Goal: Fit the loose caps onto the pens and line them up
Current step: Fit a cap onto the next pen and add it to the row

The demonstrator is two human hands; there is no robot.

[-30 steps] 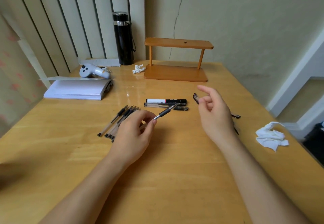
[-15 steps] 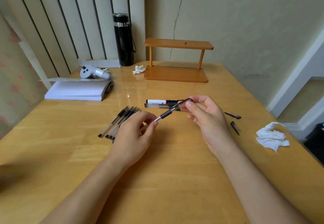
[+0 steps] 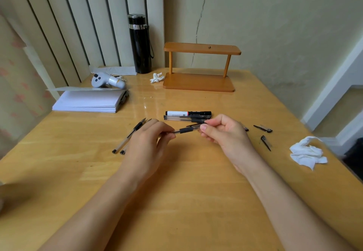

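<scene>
Gripping one pen (image 3: pixel 185 130) between them, both hands (image 3: pixel 149 142) hover mid-table.

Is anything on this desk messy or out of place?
A little. Two loose pen caps lie scattered at odd angles to the right of the right hand. A crumpled white tissue sits near the table's right edge, a smaller wad by the wooden stand. Nothing looks spilled or broken.
</scene>
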